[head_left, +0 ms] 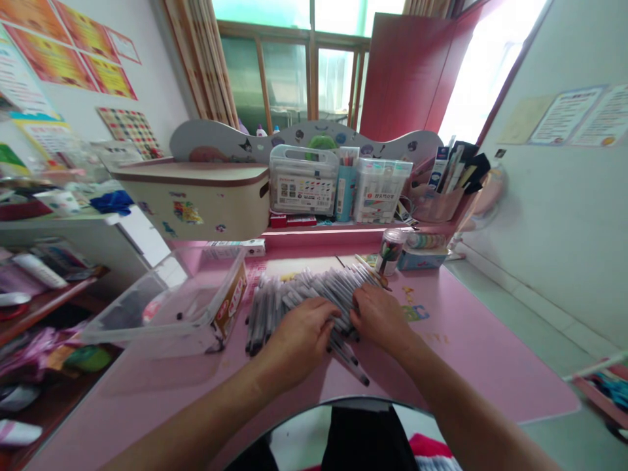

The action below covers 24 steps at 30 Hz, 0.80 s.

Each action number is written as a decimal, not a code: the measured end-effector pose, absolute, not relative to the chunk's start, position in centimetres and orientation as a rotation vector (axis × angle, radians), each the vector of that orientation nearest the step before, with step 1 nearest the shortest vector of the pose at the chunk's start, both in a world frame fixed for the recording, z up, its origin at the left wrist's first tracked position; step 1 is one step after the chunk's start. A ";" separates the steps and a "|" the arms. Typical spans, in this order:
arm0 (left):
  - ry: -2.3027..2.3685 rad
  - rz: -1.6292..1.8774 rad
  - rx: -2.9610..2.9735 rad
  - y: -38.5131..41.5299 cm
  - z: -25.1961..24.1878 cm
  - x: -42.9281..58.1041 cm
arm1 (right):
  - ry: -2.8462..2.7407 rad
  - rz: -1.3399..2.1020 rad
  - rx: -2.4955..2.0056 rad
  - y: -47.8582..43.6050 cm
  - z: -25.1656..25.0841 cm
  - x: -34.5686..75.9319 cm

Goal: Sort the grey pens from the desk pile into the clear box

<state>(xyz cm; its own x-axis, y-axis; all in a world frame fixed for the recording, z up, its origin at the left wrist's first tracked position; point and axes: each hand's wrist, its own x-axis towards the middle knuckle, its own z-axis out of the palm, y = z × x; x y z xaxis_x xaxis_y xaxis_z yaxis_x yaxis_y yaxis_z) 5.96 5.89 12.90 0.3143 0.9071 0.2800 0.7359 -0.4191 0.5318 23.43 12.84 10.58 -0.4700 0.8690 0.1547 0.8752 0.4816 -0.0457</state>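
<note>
A wide heap of pens (275, 304) with clear barrels and dark ends lies on the pink desk (471, 327). My left hand (309, 327) rests over the heap's near side, fingers curled in against several pens. At the heap's right part, my right hand (377, 314) has its fingers bent round pens, with the fingertips partly hidden among them. A few pens stick out toward me between the two hands. Left of the heap stands a clear plastic bin (196, 327) with a brown label on its side.
A jar (391, 252) and a blue box (422, 258) stand behind the heap. On the shelf are a lidded cream box (220, 203), a clear marker case (304, 186), another marker box (380, 190) and a pink pen holder (436, 203). A cluttered rack (63, 288) is at left.
</note>
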 end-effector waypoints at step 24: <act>1.460 1.120 2.215 8.6 7.6 2.3 | -2.777 0.053 -1.170 10.5 10.7 23.0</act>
